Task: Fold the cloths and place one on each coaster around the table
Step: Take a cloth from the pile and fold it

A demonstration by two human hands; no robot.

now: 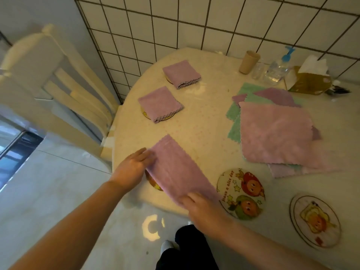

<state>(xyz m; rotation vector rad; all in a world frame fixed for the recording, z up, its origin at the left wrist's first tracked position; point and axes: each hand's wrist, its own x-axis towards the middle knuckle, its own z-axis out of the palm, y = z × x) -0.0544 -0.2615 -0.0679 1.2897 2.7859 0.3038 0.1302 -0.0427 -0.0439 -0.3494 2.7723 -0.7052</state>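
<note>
A purple cloth (176,168), folded into a long strip, lies over a coaster (153,183) at the table's near left edge. My left hand (132,168) holds the strip's left side. My right hand (202,206) grips its near end. Two folded purple cloths (160,104) (181,74) rest on coasters farther along the left edge. Two bare picture coasters (241,193) (314,221) lie near the front. A pile of unfolded pink, purple and green cloths (276,131) lies at the right.
The round table (204,123) stands against a tiled wall (194,22). At the back are a beige cup (249,62), a clear bottle (278,69) and a tissue pack (309,78). A cream chair (58,78) stands at the left.
</note>
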